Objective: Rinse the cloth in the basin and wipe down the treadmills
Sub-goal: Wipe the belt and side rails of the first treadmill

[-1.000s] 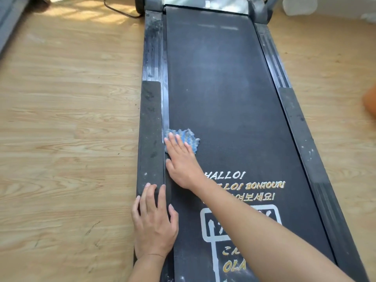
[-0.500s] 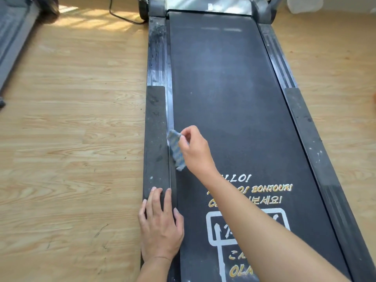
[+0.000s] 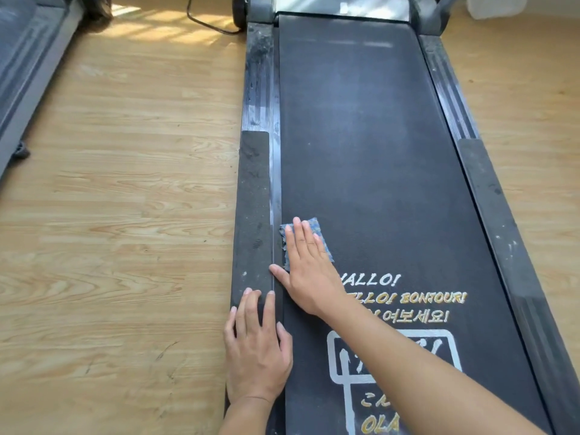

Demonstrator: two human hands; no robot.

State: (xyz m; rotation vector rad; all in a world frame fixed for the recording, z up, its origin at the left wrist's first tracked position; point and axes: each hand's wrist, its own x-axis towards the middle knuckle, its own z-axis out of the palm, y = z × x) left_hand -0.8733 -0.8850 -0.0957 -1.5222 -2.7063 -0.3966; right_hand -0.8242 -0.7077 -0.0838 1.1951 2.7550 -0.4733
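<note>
Cloth point(image 3: 317, 229), blue and pressed flat, lies on the treadmill belt point(image 3: 376, 136), right at the belt's left edge and just beyond the yellow lettering point(image 3: 408, 298) printed across the belt. Your right hand point(image 3: 309, 271) lies palm down on top of it, with the fingers straight, close together and pointing up the belt. It presses the cloth down rather than curling round it. The thumb is spread to the left and its tip reaches the belt's left edge. Only the cloth's far end and its frayed side edges show past your fingers.

Your left hand point(image 3: 257, 350) rests flat on the black foot rail point(image 3: 252, 199) just left of the belt, closer to the belt's near end than the cloth is. Its fingers are straight and slightly spread, and the thumb lies over the belt's edge. It holds nothing. Your two hands are apart but near, with the right thumb just beyond the left fingertips.

A matching foot rail point(image 3: 489, 215), flecked with pale marks, runs along the belt's right side. The grey motor cover point(image 3: 342, 6) sits at the belt's far end. Wooden floor point(image 3: 125, 183) lies on both sides of the belt. Well to the belt's left, across the floor, is the edge of a second treadmill point(image 3: 22, 58). A black cable point(image 3: 204, 22) lies off the belt's far left corner, and a white container point(image 3: 496, 6), cut off by the frame, stands off its far right corner.
</note>
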